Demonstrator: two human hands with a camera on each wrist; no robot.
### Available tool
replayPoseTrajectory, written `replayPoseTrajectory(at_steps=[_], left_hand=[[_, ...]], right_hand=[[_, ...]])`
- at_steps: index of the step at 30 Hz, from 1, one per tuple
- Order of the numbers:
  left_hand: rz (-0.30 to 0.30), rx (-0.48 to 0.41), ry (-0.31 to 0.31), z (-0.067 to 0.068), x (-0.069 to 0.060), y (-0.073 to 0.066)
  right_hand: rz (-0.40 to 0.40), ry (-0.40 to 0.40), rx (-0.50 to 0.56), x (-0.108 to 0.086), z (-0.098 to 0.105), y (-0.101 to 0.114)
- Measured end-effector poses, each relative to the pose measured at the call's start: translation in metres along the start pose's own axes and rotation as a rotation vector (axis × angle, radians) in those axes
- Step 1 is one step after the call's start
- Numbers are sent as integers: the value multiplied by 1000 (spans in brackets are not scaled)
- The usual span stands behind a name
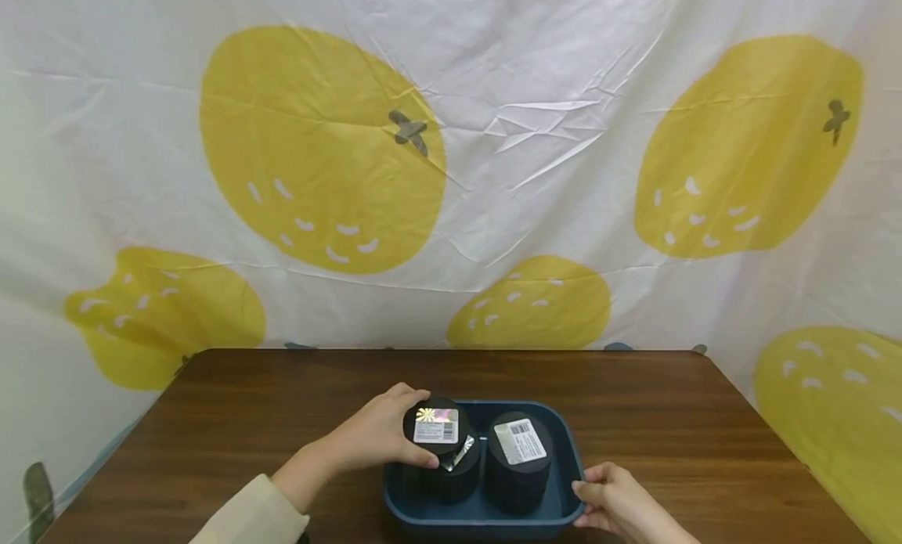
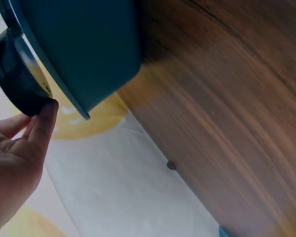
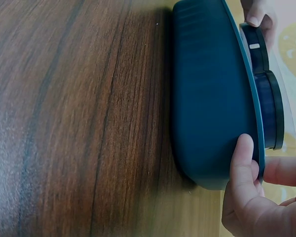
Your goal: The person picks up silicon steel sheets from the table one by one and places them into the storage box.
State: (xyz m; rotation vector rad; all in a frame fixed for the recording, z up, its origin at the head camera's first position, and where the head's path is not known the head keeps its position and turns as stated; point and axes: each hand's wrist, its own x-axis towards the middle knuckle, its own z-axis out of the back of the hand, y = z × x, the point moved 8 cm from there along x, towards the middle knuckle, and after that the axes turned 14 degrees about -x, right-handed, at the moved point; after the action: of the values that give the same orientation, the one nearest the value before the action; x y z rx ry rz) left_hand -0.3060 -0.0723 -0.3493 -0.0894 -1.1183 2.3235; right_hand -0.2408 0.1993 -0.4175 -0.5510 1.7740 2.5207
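My left hand point(image 1: 369, 433) grips a black round container point(image 1: 416, 430) by its sides, thumb near and fingers far. A white label with a shiny patch is on its top. Just below it, partly hidden, is another black round container point(image 1: 456, 485) with a silvery label. Both are at the left of a blue plastic bin point(image 1: 486, 522). On the bin's right stands a black cylindrical stack point(image 1: 517, 477) with a white barcode label on top. My right hand point(image 1: 622, 503) pinches the bin's right rim; in the right wrist view its fingers lie against the outer wall point(image 3: 212, 108).
The bin stands on a dark brown wooden table point(image 1: 310, 380), near its front edge. Behind and beside the table hangs a white cloth point(image 1: 535, 176) printed with yellow lemons.
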Motion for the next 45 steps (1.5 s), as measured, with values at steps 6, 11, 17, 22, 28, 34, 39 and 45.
replayPoseTrajectory(at_steps=[6,11,17,22,28,34,39,45], left_hand=[[-2,19,18,-8,2,-1],[-14,32,16,-10,3,-3],[-14,42,31,-16,2,-3],[-3,37,35,-19,1,-3],[12,42,27,-18,-1,-4],[28,29,12,-18,-5,-2],[20,24,0,-19,-8,-2],[14,19,-31,-21,-8,-3]], right_hand=[[-20,-17,-6,0,-1,0],[-12,-10,-6,-1,-2,1],[0,6,1,-1,-3,2],[2,7,7,-2,-4,2],[1,8,-2,-1,-4,3],[-8,9,-22,-1,-5,3],[-58,8,-32,-1,-5,0],[-47,-53,-135,-2,1,0]])
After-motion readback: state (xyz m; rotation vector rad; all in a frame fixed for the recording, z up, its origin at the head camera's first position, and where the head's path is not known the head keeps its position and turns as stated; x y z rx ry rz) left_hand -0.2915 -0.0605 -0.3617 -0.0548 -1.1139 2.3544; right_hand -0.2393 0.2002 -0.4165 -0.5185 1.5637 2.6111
